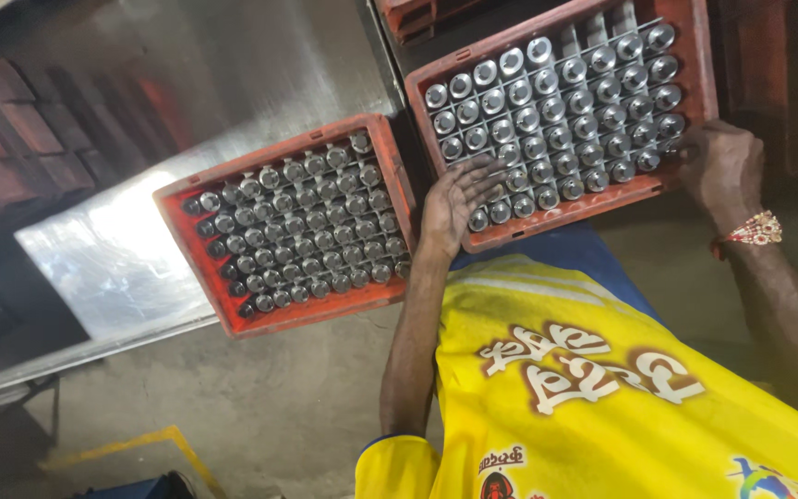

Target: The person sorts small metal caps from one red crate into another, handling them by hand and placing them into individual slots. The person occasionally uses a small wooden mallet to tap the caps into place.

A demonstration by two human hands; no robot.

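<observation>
Head view: your left hand [454, 203] lies flat, fingers spread, on the right-hand crate's [695, 55] metal cylinders [556, 111]; your right hand [720, 166] clasps its right near corner. Next, shifting it needs both hands gripping.

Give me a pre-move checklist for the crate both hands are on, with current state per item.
1. Left hand contact: ok, palm flat on the metal parts at the near left corner of the right crate.
2. Right hand contact: ok, at the crate's near right corner; whether it grips the rim, cannot tell.
3. Crate fill: not ok, a few slots at the far edge look empty.
4. Parts seated upright in rows: ok where visible.
5. Gap to the left crate: ok, the two stand apart on the steel surface.
6. Crate fully supported: cannot tell, its near edge is close to the table's edge.
</observation>
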